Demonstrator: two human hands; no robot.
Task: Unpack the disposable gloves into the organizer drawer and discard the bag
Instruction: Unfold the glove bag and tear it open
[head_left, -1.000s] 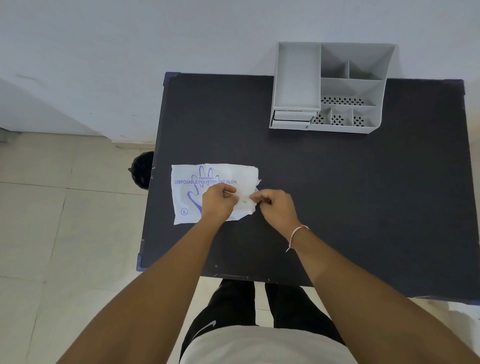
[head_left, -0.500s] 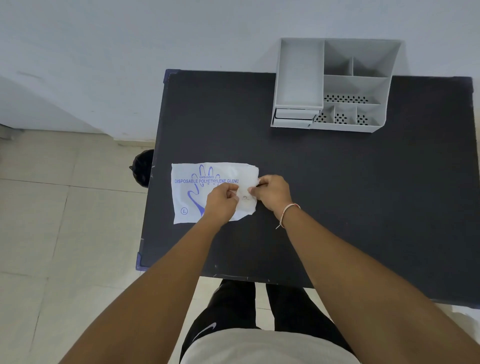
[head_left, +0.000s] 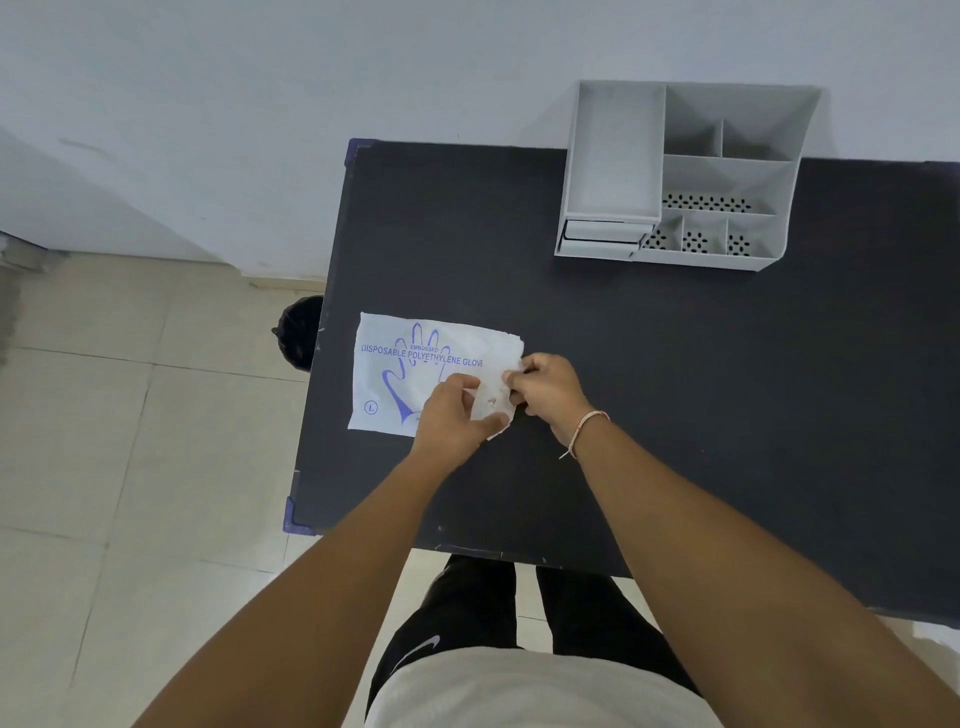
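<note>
A white bag of disposable gloves (head_left: 415, 364), printed with a blue hand and lettering, lies flat near the left edge of the black table (head_left: 675, 389). My left hand (head_left: 454, 415) pinches the bag's right end from the near side. My right hand (head_left: 545, 387) pinches the same end from the right. The gloves inside are hidden by the bag. A grey desk organizer (head_left: 680, 176) stands at the table's far edge, its small drawer (head_left: 602, 239) at the lower left front, pushed in.
A black bin (head_left: 298, 338) stands on the tiled floor just left of the table, beside the bag. The white wall runs behind the table. My legs are at the table's near edge.
My right hand moved left onto the bag's right end. Both hands now pinch that end closer together. The bag has stayed in place.
</note>
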